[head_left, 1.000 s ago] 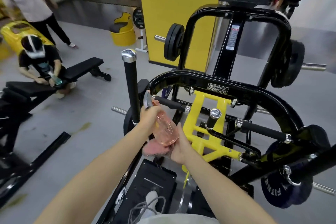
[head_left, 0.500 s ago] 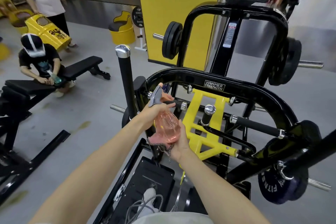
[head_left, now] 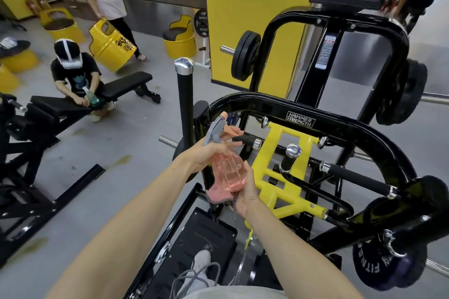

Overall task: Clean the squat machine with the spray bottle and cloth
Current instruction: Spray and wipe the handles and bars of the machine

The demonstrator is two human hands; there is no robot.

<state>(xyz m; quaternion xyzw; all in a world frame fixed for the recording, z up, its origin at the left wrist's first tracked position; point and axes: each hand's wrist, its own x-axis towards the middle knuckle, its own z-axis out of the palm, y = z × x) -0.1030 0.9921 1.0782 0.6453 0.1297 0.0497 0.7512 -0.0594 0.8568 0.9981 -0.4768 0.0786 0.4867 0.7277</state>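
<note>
While you face the squat machine (head_left: pixel 300 119), spray bottle (head_left: pixel 228 172): centre frame, pink (grey trigger)
Your left hand (head_left: pixel 206 155): wrapped round its neck
Your right hand (head_left: pixel 245 192): cupping base, pinching cloth (head_left: pixel 216 195) beneath

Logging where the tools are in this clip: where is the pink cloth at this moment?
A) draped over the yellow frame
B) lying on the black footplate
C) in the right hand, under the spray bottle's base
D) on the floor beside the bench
C: the cloth is bunched in the right hand, directly beneath the base of the pink spray bottle, while the left hand grips the bottle's neck.
</note>
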